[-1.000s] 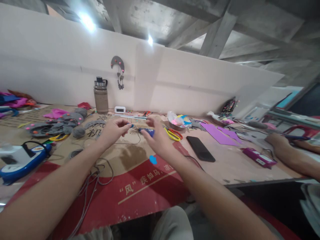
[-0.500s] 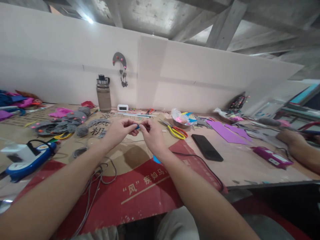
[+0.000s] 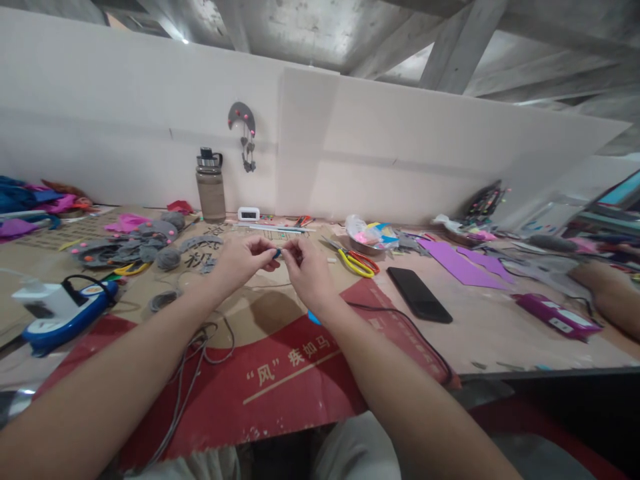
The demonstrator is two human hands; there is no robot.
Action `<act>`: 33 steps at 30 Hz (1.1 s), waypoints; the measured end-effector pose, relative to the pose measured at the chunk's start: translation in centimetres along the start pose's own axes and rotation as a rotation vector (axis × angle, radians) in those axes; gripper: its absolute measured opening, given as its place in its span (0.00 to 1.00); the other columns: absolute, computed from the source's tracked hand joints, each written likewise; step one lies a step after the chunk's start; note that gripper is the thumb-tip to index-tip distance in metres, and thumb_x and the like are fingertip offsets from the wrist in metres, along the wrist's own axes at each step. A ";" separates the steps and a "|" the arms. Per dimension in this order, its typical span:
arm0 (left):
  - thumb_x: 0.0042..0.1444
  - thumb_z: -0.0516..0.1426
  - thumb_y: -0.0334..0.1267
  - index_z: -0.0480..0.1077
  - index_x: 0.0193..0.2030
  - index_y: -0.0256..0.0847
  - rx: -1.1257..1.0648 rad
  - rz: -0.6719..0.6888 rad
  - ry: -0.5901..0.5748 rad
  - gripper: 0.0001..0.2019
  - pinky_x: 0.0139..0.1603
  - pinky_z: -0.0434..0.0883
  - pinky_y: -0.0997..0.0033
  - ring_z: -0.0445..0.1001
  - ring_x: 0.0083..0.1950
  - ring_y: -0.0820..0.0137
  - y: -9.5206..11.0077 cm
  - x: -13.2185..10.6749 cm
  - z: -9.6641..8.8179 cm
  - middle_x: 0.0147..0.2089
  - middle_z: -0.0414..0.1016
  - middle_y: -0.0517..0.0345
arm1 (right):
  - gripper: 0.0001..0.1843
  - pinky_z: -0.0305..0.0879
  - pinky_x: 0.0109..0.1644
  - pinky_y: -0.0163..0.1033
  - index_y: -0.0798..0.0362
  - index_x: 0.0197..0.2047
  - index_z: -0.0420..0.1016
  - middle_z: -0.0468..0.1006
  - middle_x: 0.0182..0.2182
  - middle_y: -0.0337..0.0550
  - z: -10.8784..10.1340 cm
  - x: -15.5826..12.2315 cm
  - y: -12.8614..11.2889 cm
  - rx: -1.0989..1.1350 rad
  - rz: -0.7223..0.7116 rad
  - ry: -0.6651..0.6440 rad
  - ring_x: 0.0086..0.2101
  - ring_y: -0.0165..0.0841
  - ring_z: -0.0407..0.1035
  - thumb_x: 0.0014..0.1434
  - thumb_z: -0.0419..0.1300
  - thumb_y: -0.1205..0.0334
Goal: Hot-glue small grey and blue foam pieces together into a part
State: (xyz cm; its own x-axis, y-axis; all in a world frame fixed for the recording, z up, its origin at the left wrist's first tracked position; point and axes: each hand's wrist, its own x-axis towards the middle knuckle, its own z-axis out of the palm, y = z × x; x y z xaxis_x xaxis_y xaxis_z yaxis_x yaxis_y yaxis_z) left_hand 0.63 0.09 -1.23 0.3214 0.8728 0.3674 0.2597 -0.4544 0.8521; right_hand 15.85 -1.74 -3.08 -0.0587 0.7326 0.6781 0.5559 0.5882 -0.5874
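My left hand (image 3: 246, 261) pinches a small dark-blue piece (image 3: 277, 253) between thumb and fingers, above the brown and red cardboard sheet (image 3: 295, 393). Close against it, my right hand (image 3: 306, 268) also has thumb and forefinger pressed together. Whatever lies in that right pinch is too small to make out. A thin grey cord (image 3: 216, 357) runs in loose loops under my left forearm. Partly covered by my right wrist, a bright blue scrap (image 3: 313, 318) rests on the cardboard. Yellow-handled scissors (image 3: 356, 263) lie to the right of my hands.
A black phone (image 3: 419, 295), purple felt sheets (image 3: 457, 263) and a magenta power strip (image 3: 557, 317) are on the right, beside another person's arm (image 3: 613, 293). To the left are a blue power strip (image 3: 75, 327) and grey felt pieces (image 3: 120, 247). A water bottle (image 3: 211, 190) stands behind.
The view has shifted slightly, so the table's things appear a little further right. Both hands stay together; the blue piece now looks darker and sits nearer the left fingertips.
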 end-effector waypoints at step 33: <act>0.47 0.59 0.38 0.68 0.33 0.38 -0.522 0.085 0.438 0.08 0.27 0.69 0.77 0.74 0.30 0.75 -0.7 1.6 -2.2 0.33 0.75 0.57 | 0.18 0.59 0.44 0.39 0.53 0.35 0.71 0.73 0.33 0.45 -1.1 -0.1 0.5 -0.166 -0.064 -0.093 0.38 0.33 0.66 0.62 0.44 0.53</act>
State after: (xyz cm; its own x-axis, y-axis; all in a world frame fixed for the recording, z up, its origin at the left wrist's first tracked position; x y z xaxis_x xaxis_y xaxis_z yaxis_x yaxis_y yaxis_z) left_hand -1.03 2.19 -0.47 -0.1048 0.8798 0.4637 -0.2586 -0.4743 0.8415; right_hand 17.03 -1.90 -2.97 -0.1702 0.7285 0.6636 0.6774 0.5755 -0.4581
